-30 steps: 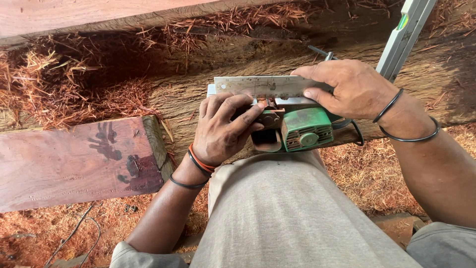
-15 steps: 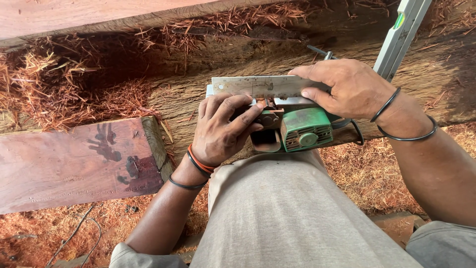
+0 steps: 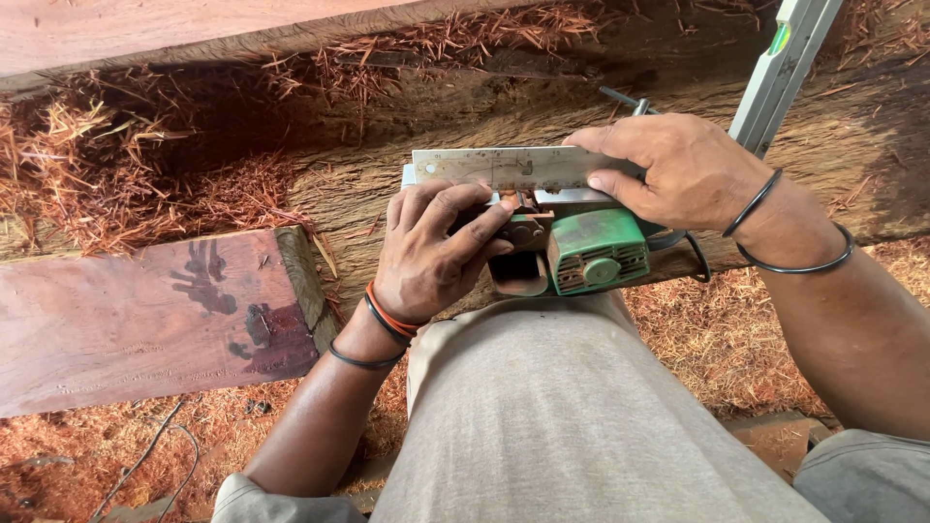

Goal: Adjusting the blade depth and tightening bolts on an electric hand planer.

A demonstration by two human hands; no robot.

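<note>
Resting upturned on the person's lap, the green electric planer [image 3: 591, 250] is sitting at the near edge of the rough log [image 3: 407, 184], with a metal ruler [image 3: 513, 167] lying flat across its sole. The right hand [image 3: 683, 172] is pressing the ruler's right end down, fingers [image 3: 620, 182] closed over ruler and planer body together. The left hand [image 3: 431, 250] is curling round the planer's left end, its fingers [image 3: 475, 225] pinching at the small fitting beside the blade slot. Judging by this, the checking of the sole against the straightedge is under way and the adjusting is not yet finished; the planer is nowhere near being set to the wood. A spirit level [image 3: 780, 68] is leaning at the log's far right corner, just behind the right wrist, crowding any move that way. To the left, the reddish plank [image 3: 145, 320] is lying well apart from the hands, with loose shavings [image 3: 136, 174] between it and the log, so there is open room on that side; the person's knee is blocking the near side.
</note>
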